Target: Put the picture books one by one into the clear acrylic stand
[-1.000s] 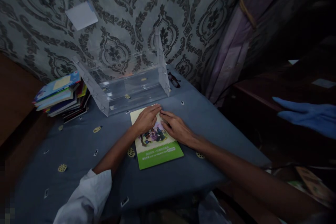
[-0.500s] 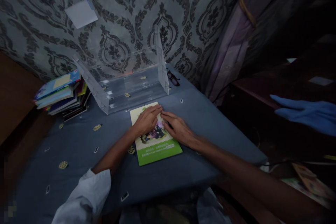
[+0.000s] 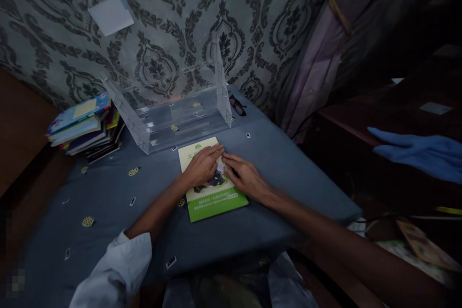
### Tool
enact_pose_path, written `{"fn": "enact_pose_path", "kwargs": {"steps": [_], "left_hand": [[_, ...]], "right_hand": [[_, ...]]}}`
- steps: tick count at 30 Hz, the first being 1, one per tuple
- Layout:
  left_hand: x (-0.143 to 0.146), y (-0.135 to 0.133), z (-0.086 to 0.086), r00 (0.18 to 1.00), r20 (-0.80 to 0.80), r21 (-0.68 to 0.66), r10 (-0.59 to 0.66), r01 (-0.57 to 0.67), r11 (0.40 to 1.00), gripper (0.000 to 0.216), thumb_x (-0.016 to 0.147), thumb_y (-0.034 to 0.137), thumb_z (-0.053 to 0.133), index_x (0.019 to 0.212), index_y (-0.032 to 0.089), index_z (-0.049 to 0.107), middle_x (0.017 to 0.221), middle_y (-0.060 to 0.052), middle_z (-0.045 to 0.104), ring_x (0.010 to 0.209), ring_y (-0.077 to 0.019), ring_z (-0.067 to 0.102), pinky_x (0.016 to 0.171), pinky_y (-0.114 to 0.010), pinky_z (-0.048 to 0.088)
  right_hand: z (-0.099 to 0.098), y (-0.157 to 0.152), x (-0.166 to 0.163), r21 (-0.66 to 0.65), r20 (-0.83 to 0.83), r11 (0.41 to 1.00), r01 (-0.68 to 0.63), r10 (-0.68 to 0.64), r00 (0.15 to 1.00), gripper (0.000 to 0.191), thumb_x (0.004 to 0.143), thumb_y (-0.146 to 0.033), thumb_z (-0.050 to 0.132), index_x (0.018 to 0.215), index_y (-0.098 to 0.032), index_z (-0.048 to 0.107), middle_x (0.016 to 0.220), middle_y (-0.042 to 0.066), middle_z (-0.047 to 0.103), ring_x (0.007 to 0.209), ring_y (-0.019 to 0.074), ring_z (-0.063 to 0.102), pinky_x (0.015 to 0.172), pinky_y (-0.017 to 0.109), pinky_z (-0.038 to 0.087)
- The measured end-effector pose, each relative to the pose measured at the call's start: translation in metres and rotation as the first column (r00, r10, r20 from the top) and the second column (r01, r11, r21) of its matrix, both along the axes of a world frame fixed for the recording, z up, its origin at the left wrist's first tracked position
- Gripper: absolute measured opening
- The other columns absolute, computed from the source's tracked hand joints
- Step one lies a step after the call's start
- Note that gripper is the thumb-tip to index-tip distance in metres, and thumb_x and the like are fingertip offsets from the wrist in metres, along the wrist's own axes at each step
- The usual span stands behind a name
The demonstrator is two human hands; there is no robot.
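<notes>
A book (image 3: 212,207) with a cream and green cover lies closed on the blue tablecloth in front of me, its print upside down from my side. Across the upper middle of the cover rests my left hand (image 3: 204,163), fingers stretched out and flat. My right hand (image 3: 247,178) lies at the book's right side, fingers extended over the cover with their tips close to the left fingers. Part of the cover picture is hidden beneath both hands. Behind the book stands a clear plastic rack (image 3: 180,118) with two side panels.
Several stacked books (image 3: 84,125) stand left of the rack. Dark glasses (image 3: 237,105) lie beside its right panel. A blue glove (image 3: 415,151) shows at the right, past the edge of the table (image 3: 288,173). A purple curtain (image 3: 317,67) hangs at the back right.
Both hands stay on the cover. The book sits slightly higher in view, and more of its top shows beside my left hand. The view has shifted a little.
</notes>
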State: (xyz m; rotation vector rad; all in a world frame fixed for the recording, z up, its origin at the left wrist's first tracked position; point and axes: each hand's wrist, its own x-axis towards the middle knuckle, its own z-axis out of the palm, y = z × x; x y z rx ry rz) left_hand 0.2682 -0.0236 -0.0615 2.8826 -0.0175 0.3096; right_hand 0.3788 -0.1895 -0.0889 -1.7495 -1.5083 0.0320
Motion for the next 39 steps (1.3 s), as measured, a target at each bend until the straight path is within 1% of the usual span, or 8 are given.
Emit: {"fn": "enact_pose_path", "kwargs": {"steps": [5,8,12,23,26,29,35,39], "left_hand": [[-0.003,-0.003,-0.002,1.0,0.008,-0.007,-0.019,0.019,1.0,0.057,0.087,0.009,0.042,0.144,0.014,0.051,0.15,-0.013,0.053,0.144,-0.0212,0.045,0.121,-0.044,0.037],[-0.005,-0.007,-0.001,1.0,0.005,-0.006,-0.021,0.021,1.0,0.054,0.09,0.01,0.041,0.143,0.012,0.052,0.15,-0.014,0.053,0.144,-0.0216,0.045,0.121,-0.044,0.036],[-0.009,-0.012,0.002,0.999,-0.011,-0.011,-0.04,0.04,0.999,0.052,0.093,0.012,0.041,0.144,0.015,0.05,0.151,-0.013,0.052,0.144,-0.0219,0.044,0.121,-0.046,0.036],[-0.019,-0.03,0.004,0.998,0.003,0.001,-0.068,0.068,0.998,0.054,0.09,0.009,0.043,0.142,0.015,0.051,0.149,-0.013,0.054,0.144,-0.0219,0.045,0.119,-0.046,0.04],[-0.022,-0.036,0.006,0.997,-0.01,0.006,-0.074,0.074,0.997,0.052,0.09,0.008,0.045,0.141,0.013,0.052,0.148,-0.013,0.055,0.143,-0.0225,0.046,0.119,-0.045,0.04],[-0.026,-0.043,0.008,0.997,-0.019,0.002,-0.078,0.078,0.997,0.049,0.092,0.009,0.045,0.14,0.009,0.052,0.148,-0.016,0.055,0.143,-0.0234,0.046,0.119,-0.043,0.04],[-0.035,-0.055,0.008,0.995,-0.051,0.014,-0.091,0.092,0.996,0.049,0.093,0.009,0.043,0.141,0.013,0.051,0.15,-0.015,0.053,0.144,-0.0234,0.045,0.119,-0.046,0.039],[-0.042,-0.063,0.006,0.994,-0.042,0.007,-0.101,0.102,0.995,0.047,0.095,0.01,0.044,0.141,0.014,0.051,0.149,-0.015,0.053,0.144,-0.0233,0.045,0.119,-0.045,0.039]], "right_hand": [[0.0,-0.006,-0.004,-0.008,-0.029,1.0,0.004,-0.004,1.0,0.037,0.096,-0.023,0.049,0.126,-0.018,0.069,0.133,0.014,0.067,0.125,0.0289,0.064,0.108,0.049,0.052],[0.001,-0.01,-0.007,-0.016,-0.029,1.0,0.007,-0.007,1.0,0.037,0.096,-0.024,0.05,0.126,-0.017,0.069,0.133,0.015,0.067,0.125,0.0297,0.063,0.108,0.049,0.053],[0.004,-0.018,-0.009,-0.032,-0.009,0.999,-0.008,0.007,1.0,0.037,0.097,-0.023,0.049,0.128,-0.017,0.068,0.133,0.015,0.067,0.126,0.0285,0.063,0.108,0.047,0.053],[0.004,-0.039,-0.019,-0.032,-0.002,0.999,-0.019,0.019,1.0,0.038,0.098,-0.025,0.048,0.131,-0.019,0.066,0.133,0.013,0.067,0.125,0.0278,0.064,0.106,0.047,0.054],[0.003,-0.047,-0.021,-0.031,-0.002,0.999,-0.024,0.024,1.0,0.038,0.098,-0.025,0.049,0.131,-0.017,0.066,0.135,0.014,0.066,0.126,0.028,0.063,0.107,0.047,0.054],[0.004,-0.055,-0.024,-0.048,-0.021,0.998,-0.033,0.032,0.999,0.039,0.097,-0.025,0.051,0.133,-0.019,0.065,0.136,0.013,0.066,0.126,0.0287,0.063,0.107,0.048,0.054],[0.007,-0.072,-0.03,-0.068,-0.021,0.997,-0.047,0.045,0.999,0.039,0.099,-0.033,0.053,0.135,-0.02,0.063,0.137,0.012,0.065,0.127,0.0275,0.062,0.108,0.045,0.054],[0.005,-0.084,-0.032,-0.063,-0.02,0.995,-0.08,0.079,0.997,0.044,0.097,-0.034,0.061,0.139,-0.023,0.061,0.138,0.011,0.064,0.127,0.0281,0.062,0.107,0.045,0.054]]}}
